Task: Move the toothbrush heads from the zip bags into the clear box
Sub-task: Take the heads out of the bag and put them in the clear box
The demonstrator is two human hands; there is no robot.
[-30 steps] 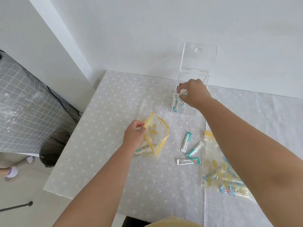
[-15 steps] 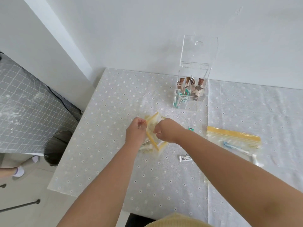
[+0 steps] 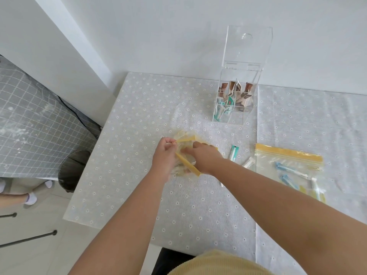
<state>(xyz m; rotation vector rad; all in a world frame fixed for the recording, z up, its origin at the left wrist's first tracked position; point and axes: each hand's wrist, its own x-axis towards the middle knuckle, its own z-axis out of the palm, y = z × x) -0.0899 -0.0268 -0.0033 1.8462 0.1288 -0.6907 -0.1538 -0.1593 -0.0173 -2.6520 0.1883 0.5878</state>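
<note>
A small zip bag [image 3: 186, 139] with a yellow seal strip lies open at the table's middle. My left hand [image 3: 165, 155] pinches its near edge and holds the mouth apart. My right hand [image 3: 206, 157] reaches into the mouth, fingers hidden inside, so what it touches cannot be told. The clear box [image 3: 236, 100] stands behind with its lid up, wrapped toothbrush heads in its left compartments and brown-topped items at the back. A second zip bag [image 3: 288, 167] lies flat at right with several wrapped heads inside. Loose wrapped heads [image 3: 234, 152] lie between the bags.
The table [image 3: 139, 120] has a dotted cloth and meets a white wall behind. Its left edge drops to the floor, where a dark stool [image 3: 73, 169] and a checked cloth [image 3: 35, 126] stand. Another person's foot [image 3: 29, 197] shows at far left.
My right hand left the clear box, came back to the small bag and now goes deeper into its mouth. My left hand stays on the bag's edge.
</note>
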